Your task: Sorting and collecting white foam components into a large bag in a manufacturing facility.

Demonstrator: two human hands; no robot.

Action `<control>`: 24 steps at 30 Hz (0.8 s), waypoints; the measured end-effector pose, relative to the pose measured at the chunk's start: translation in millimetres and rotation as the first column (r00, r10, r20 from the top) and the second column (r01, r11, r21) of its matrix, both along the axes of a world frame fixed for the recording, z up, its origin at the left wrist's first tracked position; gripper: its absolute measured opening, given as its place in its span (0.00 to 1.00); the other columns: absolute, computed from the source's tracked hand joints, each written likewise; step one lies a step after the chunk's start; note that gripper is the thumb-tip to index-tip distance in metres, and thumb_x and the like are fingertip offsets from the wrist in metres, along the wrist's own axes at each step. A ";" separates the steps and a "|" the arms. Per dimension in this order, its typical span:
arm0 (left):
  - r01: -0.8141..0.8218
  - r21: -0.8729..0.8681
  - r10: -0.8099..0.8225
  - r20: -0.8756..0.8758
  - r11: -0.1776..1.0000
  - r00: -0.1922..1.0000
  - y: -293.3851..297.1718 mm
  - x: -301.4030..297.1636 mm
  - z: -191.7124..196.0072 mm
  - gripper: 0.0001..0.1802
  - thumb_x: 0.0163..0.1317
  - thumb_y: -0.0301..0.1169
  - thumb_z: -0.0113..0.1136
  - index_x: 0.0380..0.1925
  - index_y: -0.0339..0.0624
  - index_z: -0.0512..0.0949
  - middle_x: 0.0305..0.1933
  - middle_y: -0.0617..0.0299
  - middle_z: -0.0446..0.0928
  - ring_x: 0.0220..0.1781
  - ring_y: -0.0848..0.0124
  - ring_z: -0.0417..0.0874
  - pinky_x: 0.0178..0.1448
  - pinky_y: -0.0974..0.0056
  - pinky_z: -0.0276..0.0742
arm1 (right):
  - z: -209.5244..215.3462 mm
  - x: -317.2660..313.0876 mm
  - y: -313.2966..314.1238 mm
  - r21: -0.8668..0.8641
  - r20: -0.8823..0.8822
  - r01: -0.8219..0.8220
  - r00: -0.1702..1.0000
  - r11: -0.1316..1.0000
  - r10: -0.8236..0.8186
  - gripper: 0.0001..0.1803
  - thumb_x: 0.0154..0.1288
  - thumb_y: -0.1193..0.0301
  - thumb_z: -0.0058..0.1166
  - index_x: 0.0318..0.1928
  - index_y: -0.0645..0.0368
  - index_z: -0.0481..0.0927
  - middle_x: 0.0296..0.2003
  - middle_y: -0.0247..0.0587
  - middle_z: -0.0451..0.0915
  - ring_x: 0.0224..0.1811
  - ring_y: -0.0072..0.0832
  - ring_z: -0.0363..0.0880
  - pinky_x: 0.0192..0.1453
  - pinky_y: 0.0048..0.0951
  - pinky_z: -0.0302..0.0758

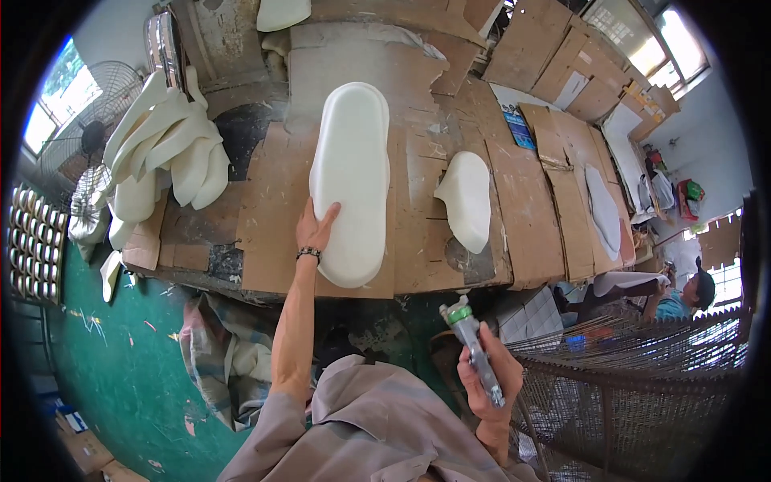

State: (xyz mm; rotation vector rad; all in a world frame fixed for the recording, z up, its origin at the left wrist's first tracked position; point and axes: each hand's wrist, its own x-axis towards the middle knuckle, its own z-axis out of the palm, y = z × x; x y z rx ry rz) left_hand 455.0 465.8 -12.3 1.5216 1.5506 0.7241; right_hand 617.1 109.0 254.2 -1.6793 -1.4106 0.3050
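A long white oval foam pad lies flat on the cardboard-covered workbench. My left hand rests on its near left edge with fingers spread, a beaded band on the wrist. My right hand is lower right, off the bench, closed around a grey spray gun with a green collar, its nozzle pointing up. A smaller white curved foam piece lies on the bench to the right of the long pad.
A heap of white foam pieces sits at the bench's left end, with a fan behind. A wire mesh cage stands at the lower right. Another person works at the far right. Cloth lies on the green floor.
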 end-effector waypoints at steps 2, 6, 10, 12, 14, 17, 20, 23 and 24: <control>-0.012 0.002 0.012 0.020 1.000 1.000 -1.6 0.5 1.5 0.55 0.55 0.69 0.63 0.72 0.39 0.66 0.62 0.38 0.76 0.64 0.45 0.78 0.68 0.48 0.72 | -2.4 -0.8 -5.5 0.004 -0.022 -0.011 1.000 1.000 0.011 0.28 0.64 0.75 0.63 0.63 0.72 0.76 0.36 0.47 0.85 0.35 0.30 0.85 0.44 0.28 0.80; -0.002 0.007 0.002 0.027 1.000 1.000 -7.7 -2.2 11.1 0.53 0.55 0.68 0.64 0.70 0.38 0.68 0.62 0.37 0.76 0.66 0.44 0.76 0.68 0.47 0.72 | -0.7 3.2 -14.6 0.051 -0.002 0.082 0.997 0.995 -0.082 0.27 0.63 0.74 0.64 0.62 0.72 0.77 0.33 0.47 0.83 0.33 0.31 0.84 0.41 0.28 0.80; -0.052 0.178 0.078 -0.141 0.983 0.987 -38.0 -6.1 3.7 0.50 0.55 0.63 0.69 0.65 0.34 0.71 0.61 0.37 0.76 0.67 0.43 0.74 0.67 0.46 0.72 | -6.5 6.5 -26.4 0.071 0.012 0.065 0.998 0.995 -0.066 0.27 0.61 0.75 0.64 0.61 0.71 0.77 0.31 0.46 0.82 0.30 0.32 0.83 0.38 0.29 0.78; -0.027 0.175 0.057 -0.165 0.984 0.985 -71.4 -10.8 -9.1 0.48 0.56 0.62 0.69 0.63 0.32 0.73 0.58 0.37 0.78 0.65 0.42 0.76 0.66 0.47 0.73 | -7.6 12.1 -32.1 0.032 -0.025 0.011 1.000 0.999 -0.010 0.28 0.61 0.75 0.64 0.62 0.71 0.77 0.31 0.46 0.82 0.30 0.32 0.83 0.38 0.29 0.79; -0.003 0.167 0.036 -0.191 0.986 0.981 -91.8 -20.6 -21.8 0.46 0.56 0.60 0.70 0.61 0.31 0.74 0.55 0.37 0.80 0.62 0.41 0.78 0.65 0.47 0.74 | -10.5 10.3 -35.8 0.041 -0.030 0.056 0.998 0.998 -0.055 0.28 0.61 0.75 0.64 0.62 0.72 0.77 0.31 0.45 0.82 0.31 0.32 0.83 0.38 0.28 0.79; -0.104 -0.241 0.156 0.209 0.965 0.965 -114.3 -16.5 -17.7 0.35 0.62 0.52 0.69 0.55 0.31 0.79 0.38 0.48 0.85 0.43 0.62 0.87 0.43 0.58 0.83 | -12.9 15.3 -48.2 0.024 -0.049 0.100 0.994 0.995 -0.098 0.27 0.63 0.74 0.63 0.62 0.72 0.77 0.33 0.45 0.83 0.32 0.30 0.84 0.39 0.28 0.79; -0.122 -0.298 0.247 0.427 0.947 0.870 -111.6 -15.7 -33.6 0.34 0.63 0.50 0.71 0.54 0.30 0.78 0.41 0.53 0.84 0.42 0.69 0.85 0.38 0.62 0.82 | -13.3 19.5 -60.7 0.015 -0.055 0.002 0.998 1.000 -0.001 0.27 0.63 0.73 0.63 0.62 0.72 0.77 0.33 0.45 0.83 0.33 0.30 0.83 0.40 0.28 0.79; -0.154 -0.447 0.412 0.566 0.881 0.715 -109.6 -7.1 -37.9 0.34 0.62 0.48 0.74 0.53 0.29 0.76 0.45 0.55 0.83 0.42 0.68 0.85 0.39 0.61 0.82 | -9.8 16.9 -64.2 0.031 -0.063 0.119 0.991 0.992 -0.117 0.26 0.63 0.72 0.64 0.61 0.71 0.78 0.33 0.45 0.84 0.33 0.29 0.83 0.41 0.27 0.79; -0.157 -0.448 0.413 0.559 0.880 0.719 -109.8 -5.1 -38.8 0.34 0.62 0.48 0.74 0.53 0.29 0.76 0.45 0.55 0.83 0.42 0.68 0.85 0.39 0.61 0.82 | -8.7 19.9 -68.3 0.011 -0.093 0.053 0.994 0.999 -0.052 0.26 0.64 0.72 0.64 0.61 0.72 0.78 0.34 0.46 0.84 0.34 0.29 0.83 0.42 0.27 0.80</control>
